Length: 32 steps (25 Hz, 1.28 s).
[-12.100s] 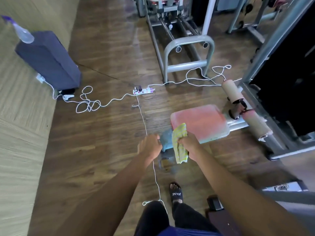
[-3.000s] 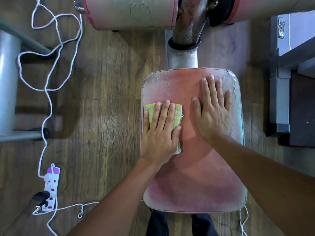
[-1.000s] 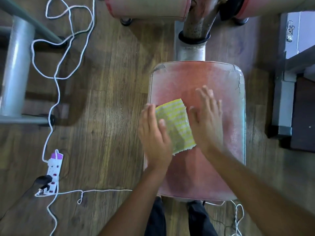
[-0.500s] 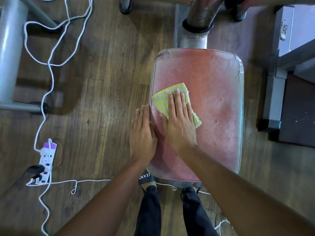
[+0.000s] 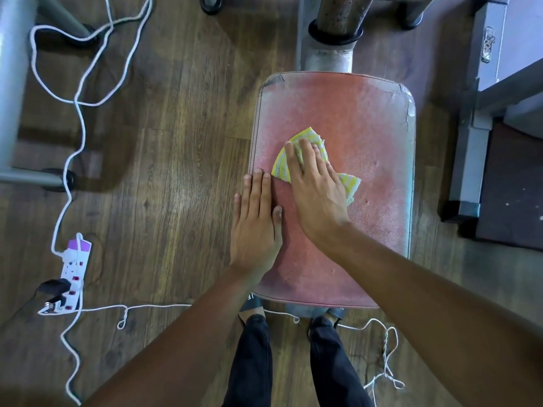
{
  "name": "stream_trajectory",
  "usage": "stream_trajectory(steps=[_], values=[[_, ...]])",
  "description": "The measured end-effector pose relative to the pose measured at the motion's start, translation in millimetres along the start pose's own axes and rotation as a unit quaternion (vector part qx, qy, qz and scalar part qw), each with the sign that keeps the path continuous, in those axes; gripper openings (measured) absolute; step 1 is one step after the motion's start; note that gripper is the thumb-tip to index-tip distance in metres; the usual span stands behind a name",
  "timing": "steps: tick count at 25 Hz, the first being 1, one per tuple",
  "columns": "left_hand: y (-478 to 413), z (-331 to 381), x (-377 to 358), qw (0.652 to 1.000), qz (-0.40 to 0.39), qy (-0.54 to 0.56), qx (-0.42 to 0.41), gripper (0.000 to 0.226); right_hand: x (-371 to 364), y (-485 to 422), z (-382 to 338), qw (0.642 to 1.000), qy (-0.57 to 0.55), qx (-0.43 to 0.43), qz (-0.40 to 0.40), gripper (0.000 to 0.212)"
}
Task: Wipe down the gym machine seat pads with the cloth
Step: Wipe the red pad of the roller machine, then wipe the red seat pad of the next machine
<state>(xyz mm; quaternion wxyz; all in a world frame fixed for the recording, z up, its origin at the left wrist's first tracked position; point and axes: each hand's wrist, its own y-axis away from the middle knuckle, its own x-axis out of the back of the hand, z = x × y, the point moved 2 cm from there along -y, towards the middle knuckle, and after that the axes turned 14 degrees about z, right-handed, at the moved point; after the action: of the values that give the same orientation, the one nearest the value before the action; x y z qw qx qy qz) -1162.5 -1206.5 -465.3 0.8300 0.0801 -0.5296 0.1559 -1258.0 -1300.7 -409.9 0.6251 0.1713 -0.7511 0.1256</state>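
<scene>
A worn red seat pad (image 5: 370, 113) fills the middle of the head view, seen from straight above. A yellow-and-white striped cloth (image 5: 282, 167) lies on the pad left of its middle. My right hand (image 5: 316, 189) presses flat on the cloth with straight fingers. My left hand (image 5: 255, 221) rests flat on the pad's left edge, just beside the cloth, fingers straight and together. Part of the cloth is hidden under my right palm.
A rusty metal post (image 5: 335, 33) joins the pad's far end. A white cable (image 5: 79, 118) loops over the wooden floor to a power strip (image 5: 73, 274) at the left. A grey machine frame (image 5: 482, 118) stands to the right. My legs (image 5: 293, 362) stand at the pad's near end.
The cloth passed from my left hand to my right hand, which has slid it slightly toward the pad's middle. My left hand stays flat on the pad's left edge.
</scene>
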Motion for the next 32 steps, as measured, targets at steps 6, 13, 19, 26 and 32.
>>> stream_trajectory(steps=[6, 13, 19, 26, 32], values=[[-0.7, 0.3, 2.8, 1.000, -0.012, 0.003, 0.008, 0.056, 3.6, -7.5, 2.2, 0.999, 0.025, -0.001, 0.022, 0.076], [-6.8, 3.6, 15.0, 0.999, -0.050, 0.015, 0.016, 0.057, 12.1, -12.5, 10.5, 1.000, -0.019, 0.001, -0.004, 0.077], [-22.1, 5.4, 64.7, 0.998, -0.063, -0.011, 0.021, 0.049, 45.4, -13.8, 17.8, 0.890, -0.338, -0.298, 0.076, 0.034], [-31.2, 33.1, 170.0, 0.997, -0.016, -0.038, 0.060, 0.042, 127.6, 13.7, 22.9, 0.676, -0.611, -0.395, -0.118, 0.036], [-3.3, 73.3, 278.5, 0.992, 0.038, -0.044, 0.113, 0.032, 221.8, 28.0, -18.4, 0.711, -0.567, -0.341, -0.239, 0.030]])
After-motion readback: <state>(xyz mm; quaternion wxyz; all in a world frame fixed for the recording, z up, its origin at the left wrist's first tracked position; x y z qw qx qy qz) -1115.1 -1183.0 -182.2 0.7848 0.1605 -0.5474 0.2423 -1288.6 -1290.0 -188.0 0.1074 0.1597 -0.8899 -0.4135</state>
